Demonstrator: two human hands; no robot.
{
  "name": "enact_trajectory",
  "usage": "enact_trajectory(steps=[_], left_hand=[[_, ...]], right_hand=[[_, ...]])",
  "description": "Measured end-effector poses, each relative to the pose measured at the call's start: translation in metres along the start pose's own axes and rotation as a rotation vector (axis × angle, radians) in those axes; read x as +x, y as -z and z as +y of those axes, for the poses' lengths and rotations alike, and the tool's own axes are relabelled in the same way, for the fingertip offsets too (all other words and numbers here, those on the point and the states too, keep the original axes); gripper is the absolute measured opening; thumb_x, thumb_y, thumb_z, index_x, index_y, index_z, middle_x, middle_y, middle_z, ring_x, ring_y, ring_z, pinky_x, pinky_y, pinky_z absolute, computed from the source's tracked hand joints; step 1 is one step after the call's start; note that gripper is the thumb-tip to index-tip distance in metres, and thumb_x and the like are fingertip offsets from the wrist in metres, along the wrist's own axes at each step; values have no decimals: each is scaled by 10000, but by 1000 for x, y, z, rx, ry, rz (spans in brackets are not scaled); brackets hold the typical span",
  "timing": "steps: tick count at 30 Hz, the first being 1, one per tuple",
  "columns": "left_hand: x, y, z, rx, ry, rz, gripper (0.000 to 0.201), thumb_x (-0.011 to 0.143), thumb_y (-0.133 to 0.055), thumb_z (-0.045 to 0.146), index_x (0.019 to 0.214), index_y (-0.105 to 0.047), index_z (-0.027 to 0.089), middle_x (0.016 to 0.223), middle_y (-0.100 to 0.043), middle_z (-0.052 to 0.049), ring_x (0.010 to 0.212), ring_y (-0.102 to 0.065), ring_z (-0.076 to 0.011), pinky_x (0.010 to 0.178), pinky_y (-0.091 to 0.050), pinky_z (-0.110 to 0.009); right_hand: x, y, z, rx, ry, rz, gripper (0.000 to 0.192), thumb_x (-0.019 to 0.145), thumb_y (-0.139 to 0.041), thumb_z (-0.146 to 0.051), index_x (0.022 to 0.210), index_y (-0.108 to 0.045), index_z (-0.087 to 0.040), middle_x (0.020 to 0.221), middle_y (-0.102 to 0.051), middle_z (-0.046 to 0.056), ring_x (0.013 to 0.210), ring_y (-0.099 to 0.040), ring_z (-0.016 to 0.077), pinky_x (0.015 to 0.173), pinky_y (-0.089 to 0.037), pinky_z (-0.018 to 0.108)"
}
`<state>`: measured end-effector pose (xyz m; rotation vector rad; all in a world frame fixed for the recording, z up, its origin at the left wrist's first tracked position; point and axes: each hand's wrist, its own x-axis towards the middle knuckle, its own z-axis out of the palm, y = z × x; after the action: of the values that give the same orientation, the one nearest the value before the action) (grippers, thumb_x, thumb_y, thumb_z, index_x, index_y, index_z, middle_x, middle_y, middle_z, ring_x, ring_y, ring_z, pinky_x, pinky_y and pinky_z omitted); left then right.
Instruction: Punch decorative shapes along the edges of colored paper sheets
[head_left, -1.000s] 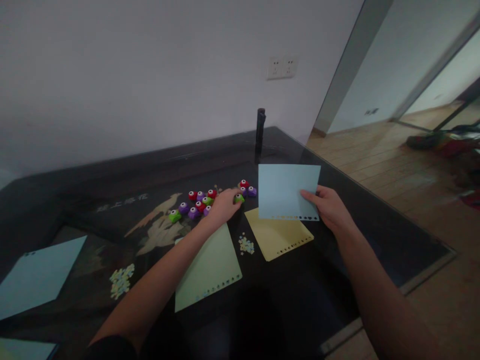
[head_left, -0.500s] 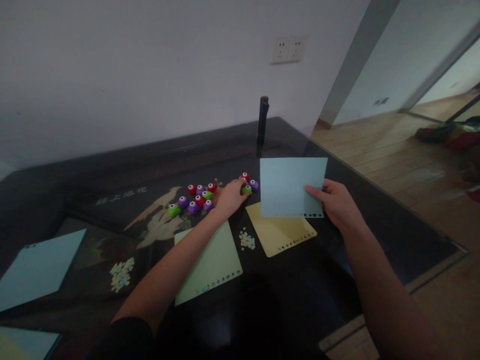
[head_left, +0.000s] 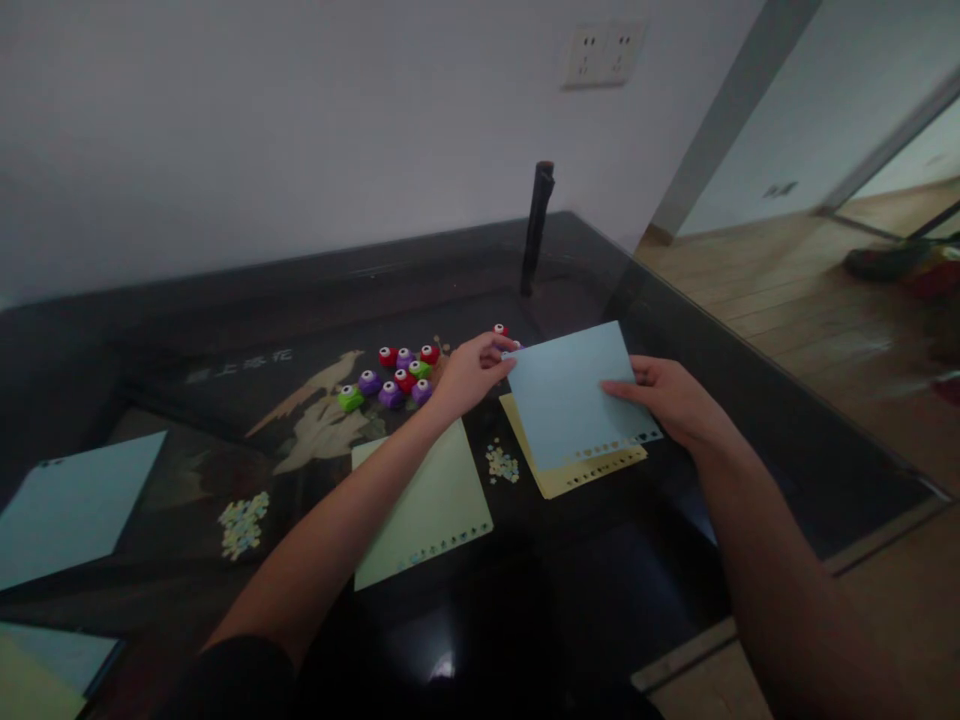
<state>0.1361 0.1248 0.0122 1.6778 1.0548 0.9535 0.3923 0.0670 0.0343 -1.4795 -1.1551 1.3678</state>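
Note:
My right hand grips a light blue paper sheet at its right edge, thumb on top. My left hand pinches the same sheet at its upper left corner. Small cut-out shapes run along the sheet's near edge. Below it, mostly covered, lie yellow sheets with a similar punched edge. Just behind my left fingers stands a red craft punch with an eye-like top; others beside it are partly hidden. Under my left forearm rests a pale green sheet, also punched along its near edge.
Several red, purple and green craft punches cluster left of my left hand. Paper confetti lies in a small pile and a larger pile. More blue paper is at the left. A black post rises at the back of the dark table.
The blue sheet has come down and tilted over the yellow sheets. My left hand has left the punches at the back and taken the sheet's upper left corner. The view has shifted slightly.

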Motion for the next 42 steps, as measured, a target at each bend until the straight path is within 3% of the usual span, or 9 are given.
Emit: enact_trajectory(steps=[4,9,16,21,42], left_hand=[[-2,-4,-10,196,-47,17,123,777,-620,133,899,-617,152,659,-570,27,614,-552,-111,608,-444,-231],[-8,-8,-14,445,-56,-61,97,754,-644,160,849,-640,171,661,-596,10,649,-581,-147,607,-433,-254],[-10,-10,-19,584,-53,-105,206,750,-648,159,954,-630,183,719,-640,-11,697,-615,-181,640,-441,-283],[-12,-9,-20,618,-47,-122,215,766,-636,185,981,-634,185,761,-662,-26,709,-622,-186,640,-443,-283],[-14,-9,-18,638,-29,-192,177,767,-623,190,940,-662,192,753,-667,-29,705,-620,-199,639,-438,-299]], right_hand=[[1,-2,0,-7,-50,-31,358,570,-815,-255,896,-692,-175,749,-750,48,571,-680,196,525,-557,307],[5,1,5,-165,-63,-44,354,592,-790,-238,917,-656,-204,690,-738,30,498,-658,194,416,-506,273],[12,3,14,-411,-18,-24,480,619,-754,-174,1073,-611,-227,669,-733,26,569,-684,242,447,-517,314],[15,5,16,-563,13,-10,512,646,-732,-161,1139,-601,-201,681,-731,36,598,-689,238,462,-507,305],[18,9,23,-812,55,-62,595,681,-719,-214,1248,-543,-209,633,-673,0,570,-626,200,471,-433,281]])
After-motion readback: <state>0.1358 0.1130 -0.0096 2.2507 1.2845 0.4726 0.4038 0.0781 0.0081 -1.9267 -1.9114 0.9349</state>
